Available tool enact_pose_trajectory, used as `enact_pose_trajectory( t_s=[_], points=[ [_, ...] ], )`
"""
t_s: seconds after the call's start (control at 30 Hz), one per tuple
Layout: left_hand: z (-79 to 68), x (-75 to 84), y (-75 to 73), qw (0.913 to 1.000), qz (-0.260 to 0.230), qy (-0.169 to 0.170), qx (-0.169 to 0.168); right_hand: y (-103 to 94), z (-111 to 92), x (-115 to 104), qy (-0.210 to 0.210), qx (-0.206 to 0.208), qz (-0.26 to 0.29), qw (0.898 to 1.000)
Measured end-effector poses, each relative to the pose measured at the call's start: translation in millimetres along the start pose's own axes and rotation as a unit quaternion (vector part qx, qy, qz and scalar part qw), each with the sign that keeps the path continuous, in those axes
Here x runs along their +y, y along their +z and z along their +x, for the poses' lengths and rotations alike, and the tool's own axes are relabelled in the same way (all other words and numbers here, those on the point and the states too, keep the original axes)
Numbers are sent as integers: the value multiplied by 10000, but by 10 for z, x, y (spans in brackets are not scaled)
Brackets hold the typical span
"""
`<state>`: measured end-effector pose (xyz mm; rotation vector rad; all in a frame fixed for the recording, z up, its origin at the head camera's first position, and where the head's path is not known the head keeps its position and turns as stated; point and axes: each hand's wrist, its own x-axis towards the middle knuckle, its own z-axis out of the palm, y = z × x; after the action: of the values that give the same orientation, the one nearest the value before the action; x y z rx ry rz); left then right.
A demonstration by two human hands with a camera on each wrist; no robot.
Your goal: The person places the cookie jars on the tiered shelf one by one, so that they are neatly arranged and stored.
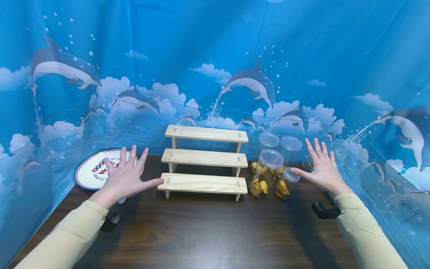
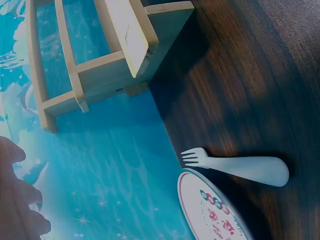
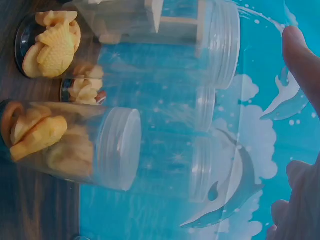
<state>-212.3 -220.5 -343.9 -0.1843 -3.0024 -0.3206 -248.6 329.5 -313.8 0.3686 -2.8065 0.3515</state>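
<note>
While both hands hover spread wide holding nothing, the left hand (image 1: 122, 178) sits by the plate (image 1: 88, 172) and the right hand (image 1: 320, 168) just beside the small snack jar (image 1: 283, 183) on the desk (image 1: 208, 231). That jar looks light, slick plastic, so I'd grab around its middle, not the lid.

My head camera looks forward and down over the table (image 1: 208, 231), taking in the wooden rack (image 1: 205, 158). My left wrist camera sits low and close, sharing that rack (image 2: 105, 60) and the plate (image 2: 210, 210). My right wrist camera is tight against the jars (image 3: 100, 145).
</note>
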Motion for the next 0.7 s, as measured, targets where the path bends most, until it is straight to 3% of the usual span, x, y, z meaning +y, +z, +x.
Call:
enact_pose_trajectory(
  t_s=[0.23,0.43,0.7],
  points=[
    [87,-1,34,9990,-390,77,-226,22,31,81,87,27,217,9997],
    [169,45,77,9923,-1127,168,-494,5,86,157,321,-53,704,9970],
    [291,31,205,9825,-1711,-162,-714,55,174,283,917,-179,1527,9838]
  ],
)
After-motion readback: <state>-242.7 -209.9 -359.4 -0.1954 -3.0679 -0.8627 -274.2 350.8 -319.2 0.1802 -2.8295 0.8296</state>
